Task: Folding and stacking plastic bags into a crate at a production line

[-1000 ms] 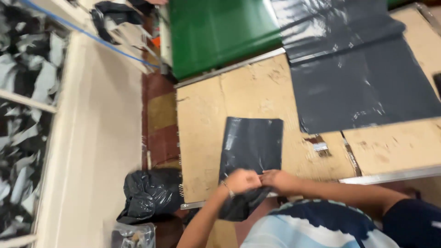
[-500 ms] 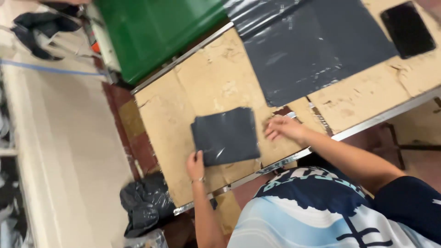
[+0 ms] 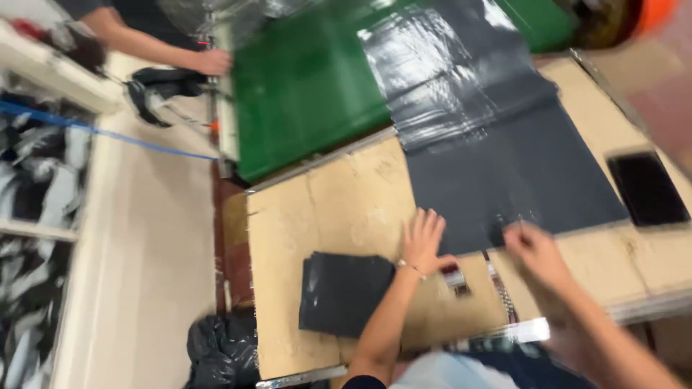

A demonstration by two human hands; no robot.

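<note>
On the tan worktable [image 3: 346, 209], a folded dark grey poly bag [image 3: 344, 293] lies flat at the near edge, just left of the left hand [image 3: 424, 241], which rests open, fingers spread, nearly touching the big grey plastic sheets [image 3: 504, 173]. The right hand [image 3: 537, 248], blurred, seems loosely open at their near edge. Thin, limp and slick, they look best pinched at an edge. Beyond lies a green panel [image 3: 310, 94].

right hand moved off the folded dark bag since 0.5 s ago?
Yes. The right hand has gone right, from the folded dark bag to the big grey sheet's near edge.
</note>
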